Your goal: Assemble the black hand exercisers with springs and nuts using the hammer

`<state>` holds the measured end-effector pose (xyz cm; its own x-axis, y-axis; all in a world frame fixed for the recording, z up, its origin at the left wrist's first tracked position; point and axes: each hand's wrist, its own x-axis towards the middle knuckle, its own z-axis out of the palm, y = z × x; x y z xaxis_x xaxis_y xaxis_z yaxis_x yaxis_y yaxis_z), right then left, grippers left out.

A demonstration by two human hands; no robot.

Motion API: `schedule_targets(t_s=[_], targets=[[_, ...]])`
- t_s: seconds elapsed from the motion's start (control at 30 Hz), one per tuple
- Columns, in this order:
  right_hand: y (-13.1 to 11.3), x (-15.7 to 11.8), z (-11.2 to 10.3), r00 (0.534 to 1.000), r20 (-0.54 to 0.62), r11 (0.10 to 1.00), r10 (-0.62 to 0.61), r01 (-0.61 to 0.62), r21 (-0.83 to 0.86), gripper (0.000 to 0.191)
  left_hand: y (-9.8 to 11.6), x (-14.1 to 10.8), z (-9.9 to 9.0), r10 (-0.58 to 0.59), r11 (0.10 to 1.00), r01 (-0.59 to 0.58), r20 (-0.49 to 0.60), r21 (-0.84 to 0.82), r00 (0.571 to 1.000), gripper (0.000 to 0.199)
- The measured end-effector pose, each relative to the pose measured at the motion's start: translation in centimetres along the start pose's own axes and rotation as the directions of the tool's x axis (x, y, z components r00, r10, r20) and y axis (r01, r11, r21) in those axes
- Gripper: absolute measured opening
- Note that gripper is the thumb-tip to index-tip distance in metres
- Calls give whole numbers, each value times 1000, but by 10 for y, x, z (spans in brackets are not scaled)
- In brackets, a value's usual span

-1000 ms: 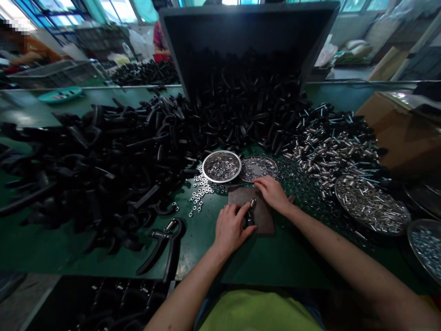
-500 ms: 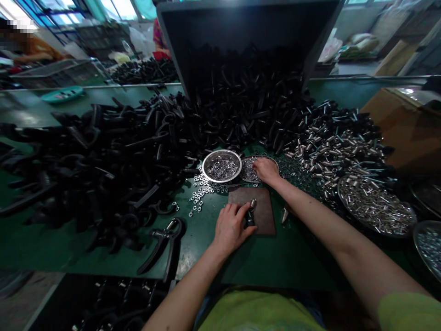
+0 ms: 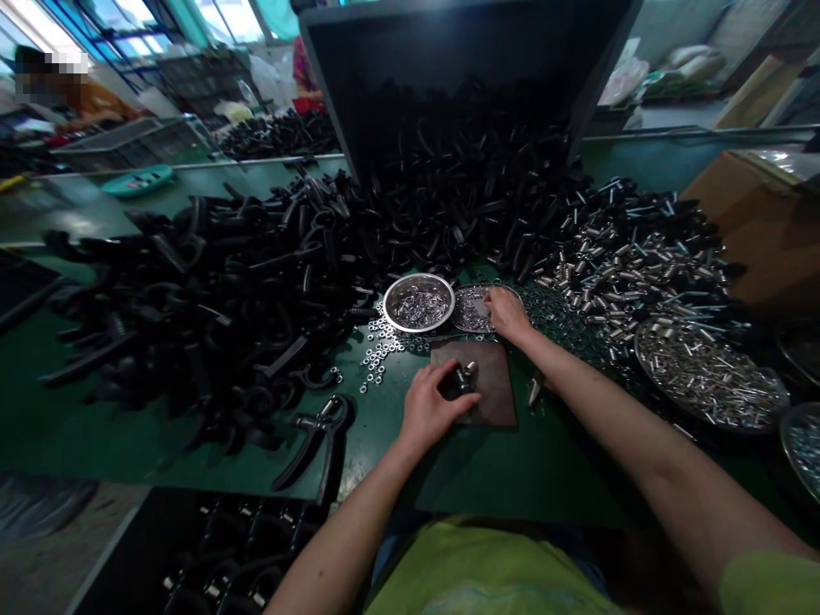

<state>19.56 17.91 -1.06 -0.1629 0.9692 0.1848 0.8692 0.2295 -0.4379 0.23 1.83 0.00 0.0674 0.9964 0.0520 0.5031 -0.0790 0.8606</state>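
Viewpoint: I am reading this remotely from the head camera; clock bearings run from the brown pad, with 12 o'clock pointing away from the wearer;

Left hand [image 3: 432, 408]: curled closed around a black grip part [image 3: 454, 383]; fingers wrapped over it, holding it just above the pad's left side;

Held part: black body, with a small metal end [image 3: 471, 368] showing at about 1 o'clock from the fingers; finer detail is too small for me to tell;

Right hand [image 3: 507, 313]: fingers gathered and pressed down into a shallow steel dish [image 3: 462, 295]; I cannot tell whether they pinch anything;

Work surface: brown square pad [image 3: 494, 386] on a green workbench [image 3: 531, 478];

Near, 11 o'clock: steel bowl [image 3: 410, 278] of silver rings, just beside the dish;

Near, 9 to 10 o'clock: scattered hex nuts [image 3: 377, 354];

Near, 3 o'clock: pointed metal piece [image 3: 534, 391], just beside the pad;

Near, 8 o'clock: assembled black hand gripper [image 3: 317, 440], lying on the bench;

Stock, 10 o'clock: large heap of black handles [image 3: 211, 290], spilling toward a tilted black bin [image 3: 461, 51] at 12 o'clock;

Stock, 2 o'clock: heap of black parts with springs [image 3: 641, 256];

Stock, 3 o'clock: round metal tray [image 3: 708, 376] of silver tubes;

Far, 11 o'clock: co-worker's sleeve [image 3: 306, 77], well apart from the bench;
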Motion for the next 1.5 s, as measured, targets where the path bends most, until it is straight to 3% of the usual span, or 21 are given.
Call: schedule_targets(t_s=[0.07,0.1,0.17,0.23,0.3,0.37,0.47,0.6,0.7,0.8,0.87,0.93,1.03,1.1,1.2,1.27,1.33,1.4,1.43,1.5], targets=[[-4,-15,-9,1000,-23,995,18,-16,103,18,4,3,-6,-217,918,207,6,-338,976,58],[-8,-25,-13,1000,-23,987,21,-17,157,16,6,4,-9,-315,811,300,56,-502,947,56],[-20,-49,-18,1000,-5,966,12,-10,259,14,9,5,-14,-433,512,438,219,-739,875,51],[-34,-74,-18,999,34,893,17,-31,450,13,12,4,-17,-460,213,508,373,-835,806,43],[-48,-96,-15,995,87,749,46,-92,656,12,16,3,-18,-450,8,539,478,-843,755,35],[-58,-109,-12,991,119,631,64,-133,765,9,20,1,-17,-428,-95,549,532,-830,730,31],[-64,-115,-10,995,90,643,32,-89,761,7,24,0,-15,-388,-143,558,565,-818,728,30],[-65,-113,-8,999,32,705,-41,6,709,6,22,0,-10,-373,-111,565,561,-818,739,32],[-64,-114,-4,998,16,731,-59,32,681,6,17,0,-8,-409,-9,577,530,-816,743,36],[-55,-113,-2,997,3,792,-78,60,608,10,10,4,-10,-396,196,580,478,-790,784,44],[-44,-108,-2,977,-11,869,-213,195,455,24,7,10,-13,-332,394,554,448,-733,830,51],[-33,-100,-5,904,29,888,-426,411,206,29,6,16,-15,-261,637,467,398,-613,879,58],[-21,-90,-7,764,168,761,-624,642,-93,28,5,21,-11,-109,955,168,237,-246,965,65],[-18,-86,-7,700,243,682,-671,712,-169,32,3,19,-5,33,998,-42,163,52,986,67],[-19,-89,-12,644,313,608,-698,764,-217,33,-1,8,5,172,916,-222,175,334,969,65],[-18,-98,-23,677,314,631,-665,735,-248,30,-2,2,9,199,872,-262,190,414,961,66],[-13,-114,-39,801,254,740,-542,598,-307,28,-2,-2,12,179,858,-231,155,458,972,67],[-1,-139,-57,930,170,847,-326,367,-384,26,-1,-3,14,138,854,-175,109,490,984,65],[7,-152,-65,968,141,872,-207,248,-423,25,-1,-3,14,123,848,-154,94,506,988,62],[26,-180,-74,989,145,867,-23,92,-490,24,0,-2,14,109,834,-138,86,534,990,56]])
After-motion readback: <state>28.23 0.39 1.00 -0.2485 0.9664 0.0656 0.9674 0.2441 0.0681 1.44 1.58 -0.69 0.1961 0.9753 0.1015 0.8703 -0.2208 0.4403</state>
